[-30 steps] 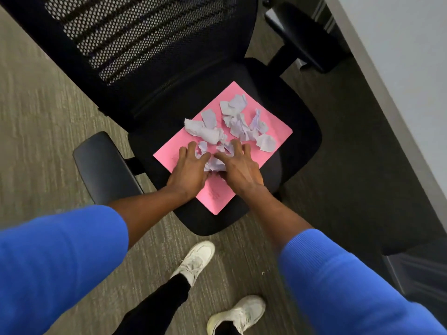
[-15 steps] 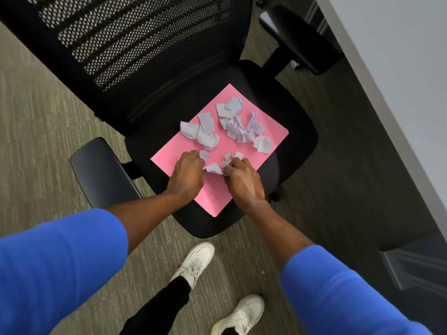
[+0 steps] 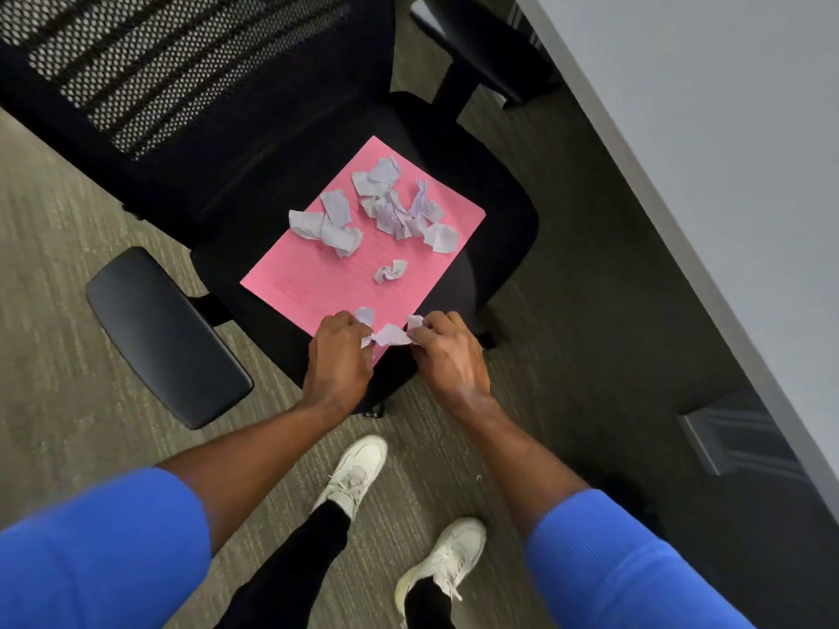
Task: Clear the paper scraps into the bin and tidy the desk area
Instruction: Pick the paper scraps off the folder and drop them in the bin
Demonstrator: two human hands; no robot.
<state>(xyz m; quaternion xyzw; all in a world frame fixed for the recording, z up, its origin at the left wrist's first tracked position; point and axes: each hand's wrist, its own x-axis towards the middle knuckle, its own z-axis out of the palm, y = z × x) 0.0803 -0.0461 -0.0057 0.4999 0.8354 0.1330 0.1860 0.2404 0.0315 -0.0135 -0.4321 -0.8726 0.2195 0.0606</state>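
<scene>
Both hands are bunched at the near tip of the pink sheet (image 3: 363, 247) that lies on the black chair seat (image 3: 499, 229). The left hand (image 3: 338, 356) has its fingers curled in and pinches one end of a small bundle of paper scraps (image 3: 391, 334). The right hand (image 3: 447, 356) pinches the other end, fingers curled too.

More loose scraps (image 3: 390, 206) sit in a messy pile on the sheet, at about twelve o'clock from the hands. One little crumpled scrap (image 3: 390, 270) lies alone between the pile and the hands.

I think the grip is weak. The scraps are tiny and light, so some could slip out and fall on the carpet (image 3: 68, 265). The pink sheet hangs over the seat edge by the hands. A bump there could tip it and slide the whole pile off. I can't see any bin from here, so the carry could be long, and bits may drop on the way.
</scene>
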